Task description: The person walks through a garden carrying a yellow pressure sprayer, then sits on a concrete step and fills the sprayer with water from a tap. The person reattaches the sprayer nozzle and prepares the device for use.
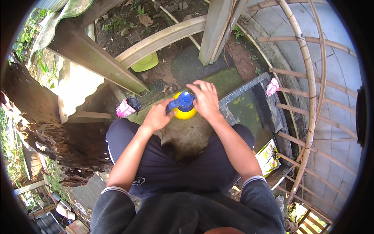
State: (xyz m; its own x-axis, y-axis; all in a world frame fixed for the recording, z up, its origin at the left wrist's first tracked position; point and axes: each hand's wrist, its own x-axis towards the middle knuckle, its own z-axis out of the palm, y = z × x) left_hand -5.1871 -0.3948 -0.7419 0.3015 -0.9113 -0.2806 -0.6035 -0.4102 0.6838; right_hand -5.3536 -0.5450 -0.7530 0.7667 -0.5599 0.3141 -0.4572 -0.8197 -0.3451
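Note:
A hand pressure sprayer with a yellow tank (186,114) and a blue pump head (185,98) stands in front of me between my knees, seen from above. My left hand (159,115) grips its blue handle on the left side. On the opposite side, my right hand (207,98) has its thumb and fingers around the short blue nozzle end, partly hiding it. Beneath the sprayer is a worn, mossy concrete surface (187,131).
Crumpled pink-and-white packets lie to the left (125,108) and right (272,87). A yellow printed packet (268,158) is by my right elbow. Wooden posts (217,32) rise ahead, and a bamboo lattice (309,73) runs along the right. A green plastic item (145,63) lies on the soil.

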